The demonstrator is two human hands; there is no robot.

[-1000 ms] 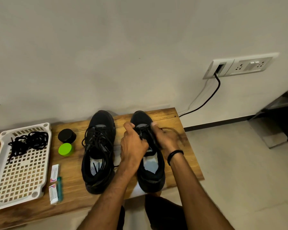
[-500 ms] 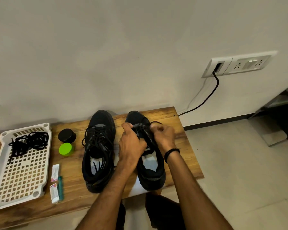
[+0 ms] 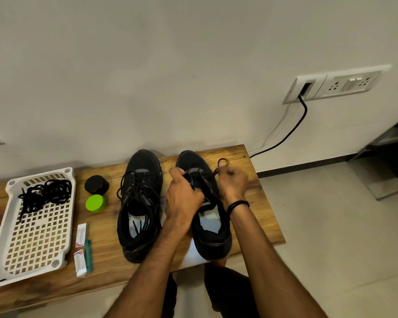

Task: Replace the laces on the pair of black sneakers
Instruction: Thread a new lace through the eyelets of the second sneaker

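Home room: wooden bench (image 3: pixel 257 203), wall sockets (image 3: pixel 349 84)

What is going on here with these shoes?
A person is handling a black sneaker on a wooden bench. The left hand grips its tongue area; the right hand pinches a lace looped out to the side. The other sneaker stands beside it, loosely laced. A bundle of black laces lies in a white basket nearby.

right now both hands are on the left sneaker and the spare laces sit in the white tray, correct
No: the head view shows the left hand gripping the right sneaker, the right hand pinching its lace. Spare laces do sit in the white tray.
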